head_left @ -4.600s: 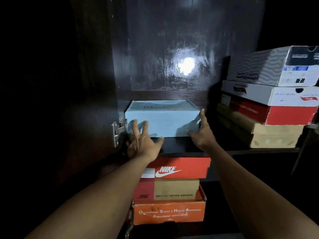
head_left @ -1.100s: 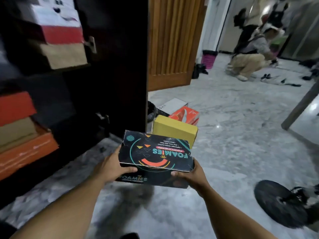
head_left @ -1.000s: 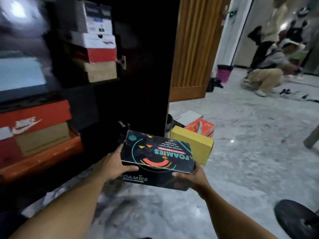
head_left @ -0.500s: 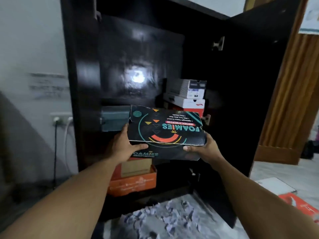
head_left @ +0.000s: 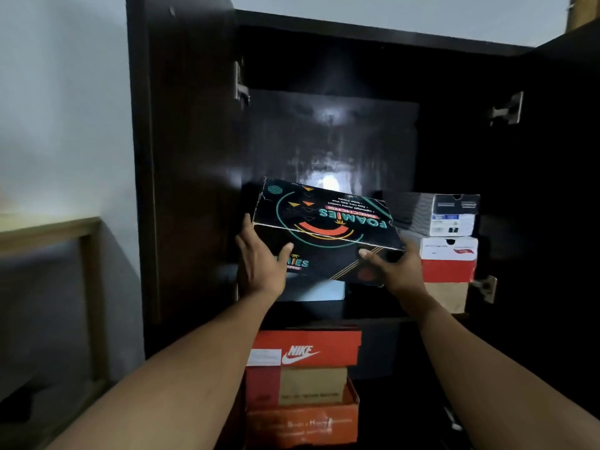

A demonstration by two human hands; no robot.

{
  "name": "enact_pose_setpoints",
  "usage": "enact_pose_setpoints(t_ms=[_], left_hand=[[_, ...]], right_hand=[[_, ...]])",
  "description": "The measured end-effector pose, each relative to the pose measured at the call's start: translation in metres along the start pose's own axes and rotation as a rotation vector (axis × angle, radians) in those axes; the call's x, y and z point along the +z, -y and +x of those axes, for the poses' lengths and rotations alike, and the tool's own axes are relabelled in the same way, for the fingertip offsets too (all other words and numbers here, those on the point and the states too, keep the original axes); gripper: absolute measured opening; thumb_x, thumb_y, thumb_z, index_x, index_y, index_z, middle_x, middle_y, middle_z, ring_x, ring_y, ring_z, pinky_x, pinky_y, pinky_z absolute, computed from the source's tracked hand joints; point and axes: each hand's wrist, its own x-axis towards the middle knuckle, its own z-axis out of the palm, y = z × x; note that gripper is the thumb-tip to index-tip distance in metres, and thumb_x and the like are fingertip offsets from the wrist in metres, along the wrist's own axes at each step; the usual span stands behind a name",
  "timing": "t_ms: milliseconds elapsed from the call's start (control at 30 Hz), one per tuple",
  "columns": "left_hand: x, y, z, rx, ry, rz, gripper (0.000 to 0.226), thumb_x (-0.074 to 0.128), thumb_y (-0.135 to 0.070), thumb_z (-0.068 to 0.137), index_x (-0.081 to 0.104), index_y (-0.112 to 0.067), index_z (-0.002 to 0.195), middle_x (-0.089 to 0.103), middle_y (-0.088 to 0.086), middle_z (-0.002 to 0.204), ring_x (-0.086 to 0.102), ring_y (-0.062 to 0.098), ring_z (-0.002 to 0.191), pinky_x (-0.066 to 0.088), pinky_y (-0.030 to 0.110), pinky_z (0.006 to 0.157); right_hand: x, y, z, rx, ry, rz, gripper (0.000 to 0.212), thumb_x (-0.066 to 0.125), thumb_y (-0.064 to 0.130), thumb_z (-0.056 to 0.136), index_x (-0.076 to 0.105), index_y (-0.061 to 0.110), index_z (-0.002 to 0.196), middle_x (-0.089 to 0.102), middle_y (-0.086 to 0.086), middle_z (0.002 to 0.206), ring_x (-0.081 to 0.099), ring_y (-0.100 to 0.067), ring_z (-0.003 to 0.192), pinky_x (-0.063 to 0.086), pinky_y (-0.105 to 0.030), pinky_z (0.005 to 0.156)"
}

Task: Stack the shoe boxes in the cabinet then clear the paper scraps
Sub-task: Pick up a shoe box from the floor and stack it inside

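Black shoe box tilted before cabinet; left hand, right hand fingers curled round its ends.

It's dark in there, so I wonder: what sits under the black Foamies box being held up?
Below the black Foamies box, a strip of a pale blue box shows on the shelf. Its top is covered by the held box.

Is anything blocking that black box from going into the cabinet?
Nothing visible does. The left hand and right hand hold the black box before the open cabinet. The space above the pale box looks free, and the stack stands off to the right.
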Motion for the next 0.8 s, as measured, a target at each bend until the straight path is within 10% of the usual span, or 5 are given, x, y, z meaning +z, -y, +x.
enact_pose_setpoints(t_ms=[133,367,567,700,800], left_hand=[[0.017,0.022,0.011,0.051,0.014,0.049,0.093,0.076,-0.024,0.085,0.015,-0.024,0.155,0.027,0.014,0.153,0.050,0.036,0.127,0.048,0.045,0.092],[0.054,0.070,0.017,0.049,0.137,0.286,0.081,0.074,-0.037,0.083,0.030,-0.016,0.148,0.006,0.008,0.164,0.024,0.034,0.146,0.040,0.050,0.108],[0.070,0.096,0.029,0.094,0.222,0.607,0.089,0.060,-0.052,0.089,0.014,-0.020,0.158,-0.014,0.007,0.166,-0.006,0.033,0.153,0.021,0.045,0.120],[0.087,0.102,0.040,0.011,0.327,0.716,0.092,0.053,-0.059,0.090,0.006,-0.019,0.159,-0.012,0.011,0.166,0.003,0.032,0.153,0.012,0.044,0.124],[0.098,0.105,0.050,-0.066,0.391,0.680,0.095,0.057,-0.058,0.089,0.007,-0.017,0.159,-0.018,0.006,0.165,0.019,0.034,0.149,0.017,0.043,0.122]], right_hand=[[0.019,-0.023,0.024,-0.017,-0.157,-0.152,0.082,0.092,0.028,0.066,0.041,0.011,0.127,0.064,-0.007,0.116,0.064,-0.022,0.104,0.053,-0.039,0.091],[0.040,-0.064,0.047,-0.031,-0.206,-0.350,0.046,0.081,0.016,0.081,0.055,0.008,0.118,0.063,-0.004,0.106,0.057,-0.017,0.097,0.039,-0.024,0.082],[0.054,-0.134,0.094,-0.036,0.018,-0.458,0.090,0.069,0.063,0.072,0.041,0.023,0.148,0.061,-0.013,0.116,0.067,-0.022,0.100,0.054,-0.042,0.096],[0.070,-0.111,0.075,-0.026,0.074,-0.543,0.075,0.066,0.010,0.085,0.035,0.009,0.153,0.044,-0.016,0.137,0.056,-0.024,0.118,0.039,-0.030,0.110],[0.074,-0.123,0.084,-0.013,0.113,-0.591,0.071,0.064,0.005,0.087,0.035,0.007,0.152,0.031,-0.016,0.150,0.041,-0.027,0.138,0.025,-0.022,0.114]])
